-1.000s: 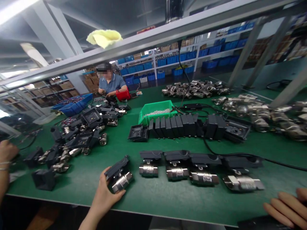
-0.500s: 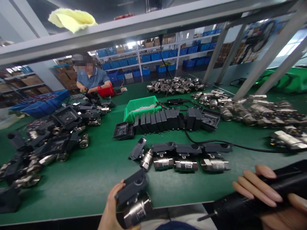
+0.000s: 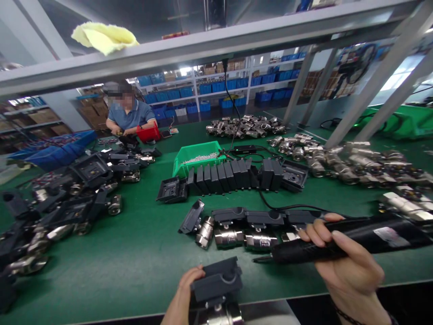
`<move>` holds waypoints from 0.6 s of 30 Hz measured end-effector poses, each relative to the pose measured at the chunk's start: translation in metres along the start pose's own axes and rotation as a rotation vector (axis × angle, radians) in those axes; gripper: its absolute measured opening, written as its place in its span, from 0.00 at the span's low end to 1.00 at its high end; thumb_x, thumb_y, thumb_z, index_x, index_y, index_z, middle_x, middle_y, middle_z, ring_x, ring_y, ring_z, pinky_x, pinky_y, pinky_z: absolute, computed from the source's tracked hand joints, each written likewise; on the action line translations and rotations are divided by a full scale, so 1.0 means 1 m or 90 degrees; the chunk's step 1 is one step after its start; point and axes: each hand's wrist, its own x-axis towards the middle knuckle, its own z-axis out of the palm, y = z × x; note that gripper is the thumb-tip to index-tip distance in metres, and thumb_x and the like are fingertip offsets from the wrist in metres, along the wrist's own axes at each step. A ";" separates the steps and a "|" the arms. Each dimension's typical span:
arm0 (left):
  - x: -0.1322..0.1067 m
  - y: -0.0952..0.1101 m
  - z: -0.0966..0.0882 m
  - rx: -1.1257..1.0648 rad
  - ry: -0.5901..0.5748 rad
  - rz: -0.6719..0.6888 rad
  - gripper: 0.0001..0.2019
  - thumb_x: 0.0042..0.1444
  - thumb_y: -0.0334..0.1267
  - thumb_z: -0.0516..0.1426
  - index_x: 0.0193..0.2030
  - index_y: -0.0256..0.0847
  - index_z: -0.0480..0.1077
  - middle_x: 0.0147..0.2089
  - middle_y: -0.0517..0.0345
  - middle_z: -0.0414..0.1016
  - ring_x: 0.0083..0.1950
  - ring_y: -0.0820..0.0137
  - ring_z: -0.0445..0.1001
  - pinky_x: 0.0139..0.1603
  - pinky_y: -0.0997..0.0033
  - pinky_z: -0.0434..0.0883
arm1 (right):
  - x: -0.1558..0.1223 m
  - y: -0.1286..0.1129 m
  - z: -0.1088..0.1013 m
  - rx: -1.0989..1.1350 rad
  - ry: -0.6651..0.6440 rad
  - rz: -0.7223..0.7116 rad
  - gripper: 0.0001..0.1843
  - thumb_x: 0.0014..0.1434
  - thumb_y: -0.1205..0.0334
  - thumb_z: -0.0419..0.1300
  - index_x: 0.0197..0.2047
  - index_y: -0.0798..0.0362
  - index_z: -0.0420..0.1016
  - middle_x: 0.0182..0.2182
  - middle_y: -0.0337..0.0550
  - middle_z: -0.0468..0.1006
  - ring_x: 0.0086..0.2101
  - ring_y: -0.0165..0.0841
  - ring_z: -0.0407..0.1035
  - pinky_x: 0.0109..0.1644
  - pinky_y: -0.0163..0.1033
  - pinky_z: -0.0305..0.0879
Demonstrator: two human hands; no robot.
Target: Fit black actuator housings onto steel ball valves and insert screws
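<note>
My left hand [image 3: 181, 298] grips a valve assembly [image 3: 218, 289] with a black plastic cap on a steel body, held upright at the table's near edge. My right hand [image 3: 341, 264] is wrapped round a black electric screwdriver [image 3: 338, 241]. Its tip points left, just above and to the right of the held valve. Behind the tool lies a row of like valves [image 3: 250, 225] with black caps on the green table [image 3: 135, 253]; the leftmost one lies tipped over.
A row of black covers [image 3: 233, 174] stands mid-table before a green bin of screws [image 3: 198, 158]. Heaps of assembled valves [image 3: 67, 194] lie left, bare steel valves [image 3: 338, 155] right and back. A co-worker [image 3: 130, 115] sits at the far side. A cable [image 3: 270, 205] crosses the mat.
My right hand has lifted the screwdriver up and left, over the row of valves. My left hand has drawn the valve closer and turned it upright, cap on top.
</note>
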 end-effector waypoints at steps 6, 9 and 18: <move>0.006 -0.010 -0.013 0.018 0.005 0.063 0.52 0.25 0.40 0.70 0.61 0.41 0.52 0.60 0.41 0.59 0.58 0.49 0.64 0.57 0.50 0.66 | 0.024 0.012 0.012 -0.051 -0.001 -0.121 0.19 0.36 0.62 0.67 0.34 0.50 0.68 0.18 0.33 0.61 0.21 0.28 0.54 0.27 0.32 0.62; 0.005 -0.015 -0.022 0.049 0.041 0.018 0.48 0.27 0.33 0.69 0.60 0.44 0.55 0.60 0.44 0.60 0.58 0.50 0.65 0.57 0.51 0.66 | 0.030 0.019 0.018 -0.067 -0.033 -0.203 0.18 0.40 0.63 0.67 0.36 0.49 0.68 0.18 0.33 0.63 0.22 0.29 0.56 0.30 0.34 0.63; 0.002 -0.003 -0.050 0.043 0.115 -0.059 0.43 0.31 0.25 0.60 0.60 0.39 0.52 0.58 0.43 0.62 0.57 0.49 0.66 0.60 0.46 0.61 | 0.004 0.021 0.035 -0.033 -0.212 -0.144 0.12 0.49 0.63 0.64 0.38 0.51 0.69 0.19 0.35 0.63 0.21 0.27 0.56 0.27 0.32 0.61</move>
